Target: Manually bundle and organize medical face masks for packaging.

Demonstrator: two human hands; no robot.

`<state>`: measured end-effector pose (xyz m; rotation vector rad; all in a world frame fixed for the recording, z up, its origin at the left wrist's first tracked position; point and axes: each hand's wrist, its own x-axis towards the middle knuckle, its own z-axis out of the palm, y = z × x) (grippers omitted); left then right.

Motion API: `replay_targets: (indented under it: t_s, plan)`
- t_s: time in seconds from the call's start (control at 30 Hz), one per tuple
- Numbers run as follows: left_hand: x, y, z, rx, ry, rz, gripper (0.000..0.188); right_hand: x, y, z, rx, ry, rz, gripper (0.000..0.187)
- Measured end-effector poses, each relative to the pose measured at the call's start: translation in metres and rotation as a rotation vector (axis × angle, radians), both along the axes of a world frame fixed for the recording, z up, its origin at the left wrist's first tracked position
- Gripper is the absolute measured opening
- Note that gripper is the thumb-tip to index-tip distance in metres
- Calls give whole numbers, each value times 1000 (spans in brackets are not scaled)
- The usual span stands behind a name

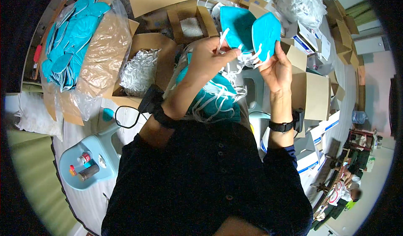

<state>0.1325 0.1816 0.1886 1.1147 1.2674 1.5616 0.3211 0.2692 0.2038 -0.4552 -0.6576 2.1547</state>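
Two teal face masks [237, 25] with white ear loops are held up side by side in front of me. My left hand [212, 55] has its thumb and fingers closed on the lower left edge of the masks, by a white loop. From below, my right hand [277, 71] grips the right-hand mask [267, 33], its thumb and fingers on the lower edge. White loops hang between the hands. Under my left forearm, a pile of teal masks [218, 96] with tangled white loops lies close to my body.
At far left, a plastic-lined carton [100, 55] holds many teal masks. A box of white loops [140, 73] stands beside it. Opened cartons [317, 95] crowd the right. A light-blue stool [69, 162] bears bottles at lower left. Another person [346, 192] is at far right.
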Motion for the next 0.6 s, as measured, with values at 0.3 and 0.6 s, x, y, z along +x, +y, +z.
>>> replay_targets:
  t_s: [0.3, 0.6]
  plan:
    - [-25, -16, 21, -95, 259, -296, 32, 5, 13, -13, -53, -73, -124, 35]
    - [-41, -23, 2, 10, -293, -262, 26, 2, 17, -31, -178, -121, -209, 34]
